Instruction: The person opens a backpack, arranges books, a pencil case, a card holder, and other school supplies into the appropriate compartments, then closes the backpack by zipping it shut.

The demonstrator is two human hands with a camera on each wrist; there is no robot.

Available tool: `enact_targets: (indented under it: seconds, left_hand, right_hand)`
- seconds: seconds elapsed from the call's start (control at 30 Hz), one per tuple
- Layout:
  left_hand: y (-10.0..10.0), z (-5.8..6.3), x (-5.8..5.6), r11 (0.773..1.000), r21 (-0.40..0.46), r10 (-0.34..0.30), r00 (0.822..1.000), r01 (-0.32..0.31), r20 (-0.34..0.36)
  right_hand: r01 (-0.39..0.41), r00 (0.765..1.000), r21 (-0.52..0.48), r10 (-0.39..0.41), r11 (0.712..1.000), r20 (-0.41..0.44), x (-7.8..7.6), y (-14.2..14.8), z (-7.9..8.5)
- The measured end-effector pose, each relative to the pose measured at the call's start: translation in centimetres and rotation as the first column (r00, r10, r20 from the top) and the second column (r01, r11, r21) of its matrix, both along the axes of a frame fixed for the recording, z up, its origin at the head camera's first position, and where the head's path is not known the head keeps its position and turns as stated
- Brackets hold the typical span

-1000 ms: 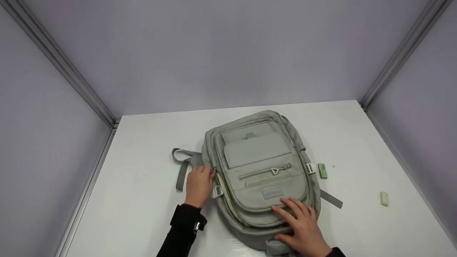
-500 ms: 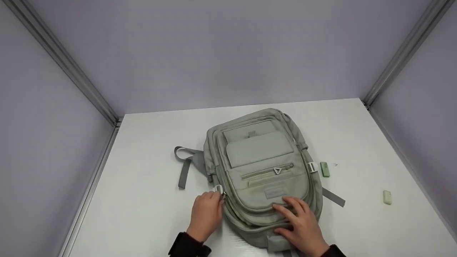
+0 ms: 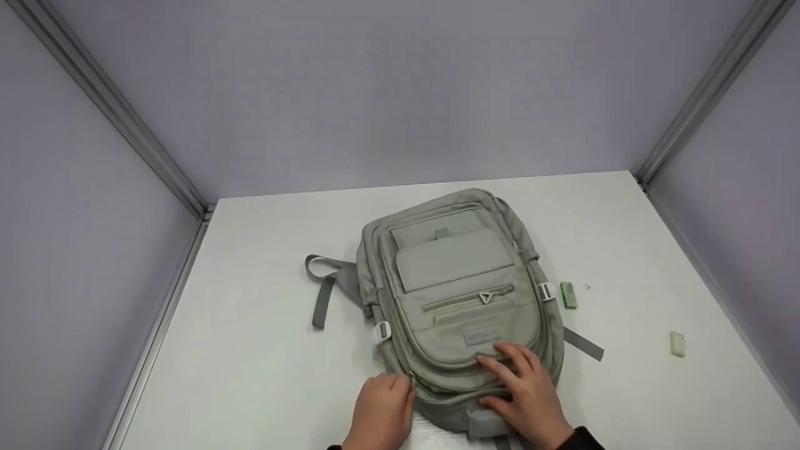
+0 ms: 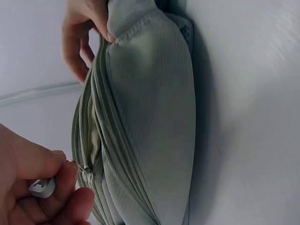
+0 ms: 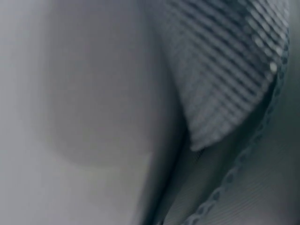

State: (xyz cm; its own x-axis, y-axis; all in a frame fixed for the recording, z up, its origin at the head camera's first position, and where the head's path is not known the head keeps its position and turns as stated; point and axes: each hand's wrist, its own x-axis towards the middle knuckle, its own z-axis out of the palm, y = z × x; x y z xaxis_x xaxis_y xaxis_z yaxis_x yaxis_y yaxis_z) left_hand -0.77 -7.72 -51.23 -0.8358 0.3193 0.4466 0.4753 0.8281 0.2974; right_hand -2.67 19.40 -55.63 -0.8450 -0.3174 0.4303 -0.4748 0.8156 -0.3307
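A grey-green backpack [image 3: 455, 259] lies on its back on the white table, its base toward me. My left hand [image 3: 380, 409] is at its lower left edge. In the left wrist view the thumb and fingers pinch a zipper pull [image 4: 43, 187], whose pale end shows below the thumb. The zipper slider [image 4: 86, 168] sits on the side seam, with a gap in the seam running on toward the base. My right hand [image 3: 528, 395] holds the bottom of the bag, fingers bent over the front pocket and thumb at the lower rim. The right wrist view shows blurred ribbed fabric [image 5: 225, 70].
Right of the bag lie a small green block [image 3: 568, 295] and a pale block [image 3: 677, 344]. A looped strap [image 3: 324, 290] sticks out on the left, another strap end [image 3: 584, 344] on the right. Panel walls [image 3: 400, 94] surround the table [image 3: 262, 281].
My left hand has drawn the zipper pull down the bag's left side toward its base, and the side opening has narrowed. The right hand stays at the bottom of the bag.
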Motion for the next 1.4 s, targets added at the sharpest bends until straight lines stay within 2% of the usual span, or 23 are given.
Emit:
enact_targets:
  seconds: [0.1, 0.2, 0.33, 0.57, 0.63, 0.77, 0.9, 1.03, 1.2, 1.33, 1.4]
  left_hand:
    - [1.1, -0.5, 0.6, 0.999, 0.026, -0.026, 0.999, 0.027, -0.033]
    - [2.4, -0.9, 1.2, 0.995, 0.071, -0.063, 0.997, 0.066, -0.038]
    - [4.2, -1.2, 1.7, 0.989, 0.111, -0.1, 0.995, 0.1, -0.009]
    - [7.5, -0.9, 2.0, 0.991, 0.028, -0.133, 0.991, 0.133, 0.003]
    - [8.4, -0.9, 2.0, 0.989, 0.034, -0.144, 0.989, 0.144, 0.014]
    - [10.1, -1.2, 1.6, 0.984, 0.056, -0.165, 0.985, 0.168, -0.054]
    - [11.6, -1.5, 1.2, 0.983, 0.029, -0.174, 0.974, 0.18, -0.145]
    - [11.6, -1.5, 1.2, 0.984, 0.008, -0.174, 0.975, 0.177, -0.137]
    - [10.2, -1.3, 1.5, 0.983, -0.01, -0.182, 0.981, 0.181, -0.068]
    - [9.2, -1.0, 1.9, 0.981, -0.018, -0.193, 0.981, 0.193, -0.017]
    - [8.8, -0.8, 2.1, 0.98, -0.01, -0.197, 0.98, 0.196, -0.014]
  right_hand:
    - [0.005, 1.0, -0.003, -0.005, 1.0, -0.019, 0.0, -0.1, -0.1]
    - [0.006, 0.999, -0.007, -0.006, 1.0, -0.045, -0.1, -0.2, -0.3]
    - [0.007, 0.997, -0.016, -0.008, 1.0, -0.075, 0.0, -0.3, -0.4]
    - [0.003, 0.995, -0.042, -0.007, 0.999, -0.099, 0.1, -0.5, -0.7]
    - [0.003, 0.994, -0.045, -0.008, 0.999, -0.105, 0.1, -0.6, -0.7]
    - [0.008, 0.991, -0.049, -0.014, 0.999, -0.134, 0.1, -0.7, -0.8]
    - [0.011, 0.986, -0.063, -0.022, 0.998, -0.165, 0.0, -0.7, -0.8]
    - [-0.026, 0.984, -0.106, 0.006, 0.994, -0.179, -0.1, -0.6, -0.8]
    - [-0.105, 0.975, -0.221, 0.057, 0.97, -0.214, -0.1, -0.5, -0.8]
    - [-0.157, 0.951, -0.27, 0.071, 0.95, -0.301, -0.1, -0.6, -1.0]
    - [-0.174, 0.936, -0.279, 0.07, 0.944, -0.346, -0.2, -0.7, -1.2]
